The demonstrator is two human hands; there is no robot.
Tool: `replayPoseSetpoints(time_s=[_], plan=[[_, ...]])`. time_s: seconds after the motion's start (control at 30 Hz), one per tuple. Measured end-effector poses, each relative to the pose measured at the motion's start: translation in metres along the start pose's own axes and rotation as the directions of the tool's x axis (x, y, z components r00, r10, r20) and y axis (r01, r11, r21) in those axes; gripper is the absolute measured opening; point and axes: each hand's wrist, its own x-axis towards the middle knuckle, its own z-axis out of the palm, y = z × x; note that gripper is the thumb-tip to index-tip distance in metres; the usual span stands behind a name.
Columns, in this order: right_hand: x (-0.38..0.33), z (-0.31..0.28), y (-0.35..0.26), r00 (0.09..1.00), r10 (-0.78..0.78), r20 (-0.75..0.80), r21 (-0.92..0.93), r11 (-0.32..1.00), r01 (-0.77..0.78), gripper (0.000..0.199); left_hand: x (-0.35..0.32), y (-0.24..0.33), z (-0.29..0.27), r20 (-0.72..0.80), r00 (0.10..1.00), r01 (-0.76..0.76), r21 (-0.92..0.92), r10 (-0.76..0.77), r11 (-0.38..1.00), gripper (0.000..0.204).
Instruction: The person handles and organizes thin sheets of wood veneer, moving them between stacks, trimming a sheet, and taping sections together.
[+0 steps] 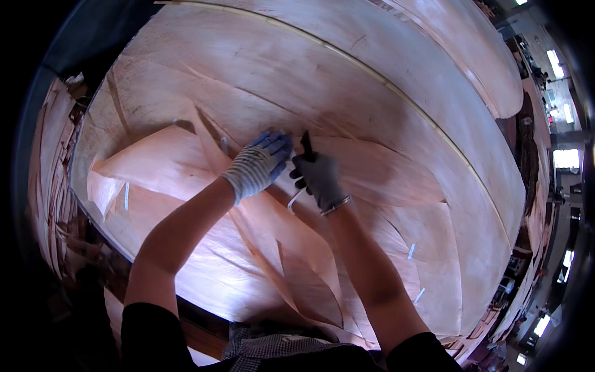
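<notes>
Thin, pinkish-tan wood veneer sheets point(384, 170) lie overlapping, some torn and curled, on a broad stack in front of me. My left hand point(259, 162), in a striped glove with blue fingers, rests flat on the veneer near the middle, fingers stretched forward. Close to its right, my right hand point(318, 178), in a grey glove, is closed around a narrow black tool point(306, 144) that points away from me; its exact kind is hidden by the grip. A thin white strip point(294, 200) curves out below that hand. A loose veneer piece point(266, 229) runs twisted beneath my forearms.
A long, thin wooden strip point(390, 85) arcs across the far side of the sheets. Short pale tape pieces point(411, 251) stick to the veneer. Ragged veneer stacks point(56, 180) stand at the left, and another stack point(471, 49) lies at the far right.
</notes>
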Motion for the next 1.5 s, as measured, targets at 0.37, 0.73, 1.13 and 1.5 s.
replayPoseSetpoints(time_s=[0.37,0.73,1.13,1.5], plan=[[-0.051,-0.122,0.039,0.984,-0.117,-0.134,0.062,0.990,0.126,0.022,0.029,0.004,-0.011,0.310,0.950,-0.114,0.224,0.040,0.968,0.037],[-0.044,-0.267,0.042,0.933,-0.125,-0.337,0.156,0.970,0.186,0.021,0.196,0.141,0.059,-0.240,0.963,0.120,-0.020,-0.122,0.993,0.054],[0.031,-0.279,0.082,0.809,-0.435,-0.395,-0.452,0.859,0.240,0.019,0.240,0.166,0.104,-0.003,0.988,-0.156,-0.172,0.157,0.973,0.048],[-0.138,-0.392,0.145,0.803,0.048,-0.594,0.274,0.950,0.147,0.022,0.260,0.216,0.098,-0.106,0.985,-0.143,-0.060,0.136,0.988,0.040]])
